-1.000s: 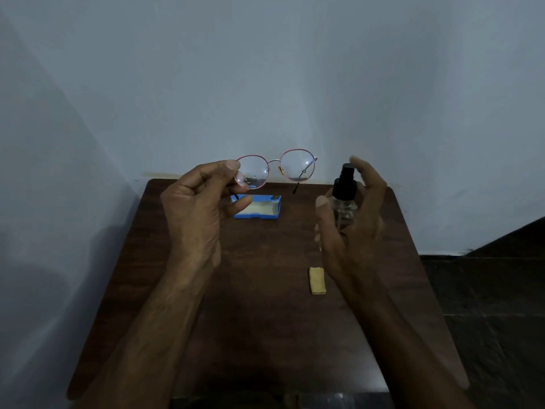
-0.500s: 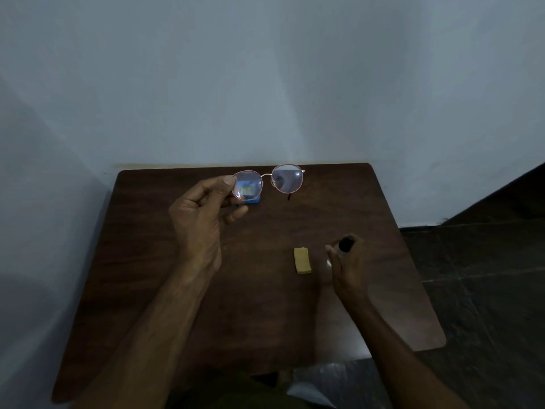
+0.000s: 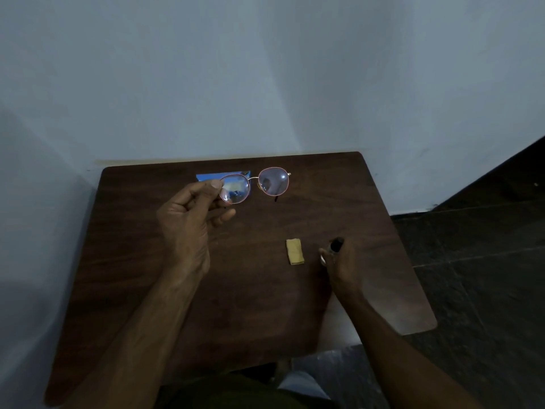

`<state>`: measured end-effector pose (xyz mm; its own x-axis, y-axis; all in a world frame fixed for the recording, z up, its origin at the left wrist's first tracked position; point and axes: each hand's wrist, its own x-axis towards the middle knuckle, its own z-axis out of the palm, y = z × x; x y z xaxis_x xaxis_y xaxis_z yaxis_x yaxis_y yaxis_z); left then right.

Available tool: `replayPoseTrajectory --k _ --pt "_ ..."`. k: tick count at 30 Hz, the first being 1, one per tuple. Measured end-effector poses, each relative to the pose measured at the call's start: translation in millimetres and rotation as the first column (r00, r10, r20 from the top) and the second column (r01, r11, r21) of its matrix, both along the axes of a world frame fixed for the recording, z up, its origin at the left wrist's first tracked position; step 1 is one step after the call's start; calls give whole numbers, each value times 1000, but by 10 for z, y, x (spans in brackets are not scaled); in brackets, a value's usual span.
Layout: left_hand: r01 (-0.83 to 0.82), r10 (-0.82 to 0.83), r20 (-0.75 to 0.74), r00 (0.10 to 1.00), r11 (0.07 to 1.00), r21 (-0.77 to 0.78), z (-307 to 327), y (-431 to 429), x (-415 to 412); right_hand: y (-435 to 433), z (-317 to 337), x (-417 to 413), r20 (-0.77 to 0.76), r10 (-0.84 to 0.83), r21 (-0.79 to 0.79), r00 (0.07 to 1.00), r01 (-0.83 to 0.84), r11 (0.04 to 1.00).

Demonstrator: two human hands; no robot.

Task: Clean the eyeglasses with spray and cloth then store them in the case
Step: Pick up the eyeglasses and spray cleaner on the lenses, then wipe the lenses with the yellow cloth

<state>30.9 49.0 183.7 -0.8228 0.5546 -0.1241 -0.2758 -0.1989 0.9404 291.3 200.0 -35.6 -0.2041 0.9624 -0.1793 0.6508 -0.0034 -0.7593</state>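
My left hand [image 3: 188, 222] pinches the left rim of the thin pink-framed eyeglasses [image 3: 272, 184] and holds them above the back of the dark wooden table [image 3: 132, 261]. Behind the left lens lies the open blue case [image 3: 208, 177], partly hidden. My right hand [image 3: 343, 264] is low on the table's right side, wrapped around the spray bottle [image 3: 336, 245], of which only the black cap shows. A small folded yellow cloth [image 3: 295, 251] lies on the table just left of that hand.
Pale walls stand behind and to the left of the table. Dark floor tiles [image 3: 477, 290] lie to the right. The table's right edge is close to my right hand.
My right hand has come down from beside the glasses to the table with the spray bottle. The view has tilted downward. The left hand keeps the glasses raised.
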Motion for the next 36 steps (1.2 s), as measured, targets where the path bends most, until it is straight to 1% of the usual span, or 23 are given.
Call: replayPoseTrajectory --k 3,6,8,10,12,14,16,19,23,25,27,28,30,33,35,36 --pt "10 -10 9 1000 1000 3 -13 -8 -5 -51 37 39 1 19 53 1000 -19 998" --pt "15 -16 39 999 1000 9 -22 -17 6 -144 43 103 2 45 22 999 -45 999" --pt "15 -15 52 999 1000 12 -29 -20 13 -236 -18 170 17 38 42 999 -39 998" --pt "11 -12 63 998 1000 17 -36 -25 10 -397 -47 192 6 -41 22 999 41 999" --pt "6 -8 68 998 1000 15 -46 -29 0 -611 -25 156 -13 -174 -35 985 173 984" --pt "4 -5 69 998 1000 13 -64 -39 -18 -809 -41 96 -32 -234 -47 972 232 971" --pt "6 -7 65 998 1000 10 -90 -49 -37 -947 -96 1 -15 -198 -26 980 197 980" --pt "15 -16 62 998 1000 5 -118 -66 -57 -996 -149 -197 24 -86 6 996 86 996" --pt "28 -28 56 998 1000 3 -115 -102 -84 -806 -127 -496 108 6 82 994 -15 997" --pt "35 -35 51 998 999 2 -112 -127 -92 -640 -132 -636 206 33 88 978 -52 995" --pt "35 -35 56 998 999 4 -106 -154 -100 -457 -167 -776 373 51 121 926 -103 987" --pt "31 -31 53 998 1000 3 -106 -167 -106 -372 -203 -830 466 58 124 883 -130 984" --pt "25 -24 42 999 1000 -6 -103 -196 -115 -224 -241 -924 577 84 89 812 -165 982" --pt "18 -18 50 999 1000 -4 -91 -241 -129 -122 -211 -1047 619 96 48 779 -160 986" --pt "13 -12 55 998 1000 -3 -83 -268 -140 -87 -172 -1105 571 76 3 817 -95 995" --pt "7 -6 55 998 1000 -4 -84 -278 -146 -88 -135 -1120 527 66 -44 847 -51 998"
